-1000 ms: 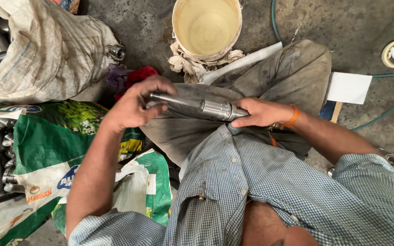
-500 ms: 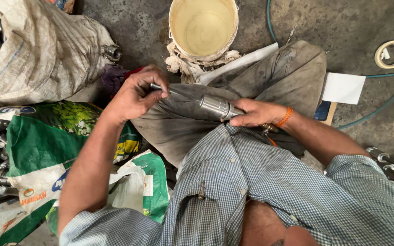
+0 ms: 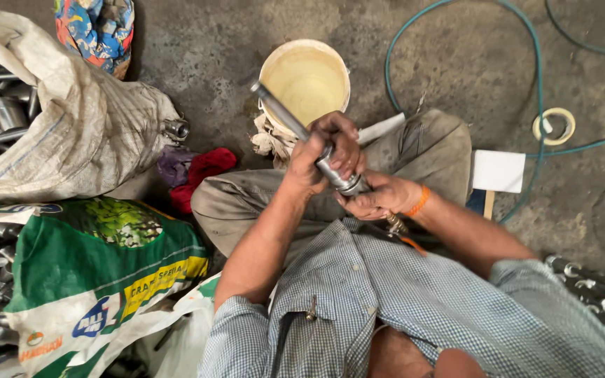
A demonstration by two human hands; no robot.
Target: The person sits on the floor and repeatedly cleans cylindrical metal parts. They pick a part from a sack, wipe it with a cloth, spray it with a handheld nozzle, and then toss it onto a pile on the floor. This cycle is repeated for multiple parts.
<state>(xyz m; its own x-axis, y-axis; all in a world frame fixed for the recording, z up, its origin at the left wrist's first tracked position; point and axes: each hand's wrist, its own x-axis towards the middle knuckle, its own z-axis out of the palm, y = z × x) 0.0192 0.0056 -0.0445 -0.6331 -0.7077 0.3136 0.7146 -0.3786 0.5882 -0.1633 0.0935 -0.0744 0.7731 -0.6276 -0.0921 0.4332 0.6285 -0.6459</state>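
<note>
I sit on the floor holding a long metal rod (image 3: pixel 283 113) with a thicker cylinder body, tilted up to the left over my lap. My left hand (image 3: pixel 329 150) is wrapped around the middle of the rod. Just below it, my right hand (image 3: pixel 378 199) with an orange wristband grips the thick lower end. The rod's thin tip points toward a cream plastic bucket (image 3: pixel 305 78) that stands just beyond my knees.
A grey sack (image 3: pixel 71 133) of metal tubes lies at the left, a green printed sack (image 3: pixel 99 273) of parts below it. Red and purple rags (image 3: pixel 197 168) lie by my knee. A green hose (image 3: pixel 537 91), a tape roll (image 3: pixel 553 126) and a white card (image 3: pixel 498 171) are at the right.
The rod has swung from lying nearly flat across my lap to pointing up at the bucket. My left hand slid from its far end to the middle, close to my right hand.
</note>
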